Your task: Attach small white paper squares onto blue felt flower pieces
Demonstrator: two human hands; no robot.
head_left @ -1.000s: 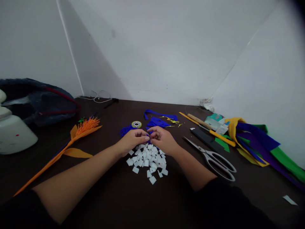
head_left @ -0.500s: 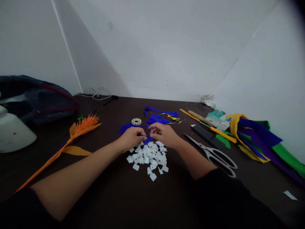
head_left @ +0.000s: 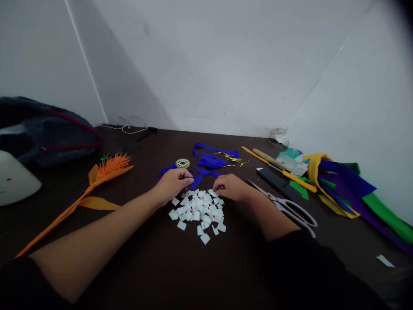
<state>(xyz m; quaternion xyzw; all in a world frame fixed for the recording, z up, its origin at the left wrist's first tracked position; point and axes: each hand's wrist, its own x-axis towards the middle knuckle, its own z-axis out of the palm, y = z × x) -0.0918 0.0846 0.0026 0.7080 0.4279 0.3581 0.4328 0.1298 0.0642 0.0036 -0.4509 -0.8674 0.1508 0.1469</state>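
Note:
My left hand (head_left: 171, 184) pinches a small blue felt piece (head_left: 195, 181) just beyond a pile of several small white paper squares (head_left: 199, 212) on the dark table (head_left: 155, 267). My right hand (head_left: 229, 187) rests at the pile's far right edge, fingers curled and pinched on a white square (head_left: 213, 193). More blue felt scraps (head_left: 211, 161) and a yellow tape roll (head_left: 182, 163) lie just behind the hands.
Scissors (head_left: 287, 206), a black cutter (head_left: 274, 181), a yellow-handled tool (head_left: 297, 180) and a heap of coloured felt (head_left: 348, 189) lie to the right. An orange paper flower (head_left: 97, 181) lies left, beside a dark bag (head_left: 41, 129) and a white object (head_left: 16, 181).
My hands have parted. The right hand let go of the blue piece and dropped to the white squares; the left hand keeps the blue piece.

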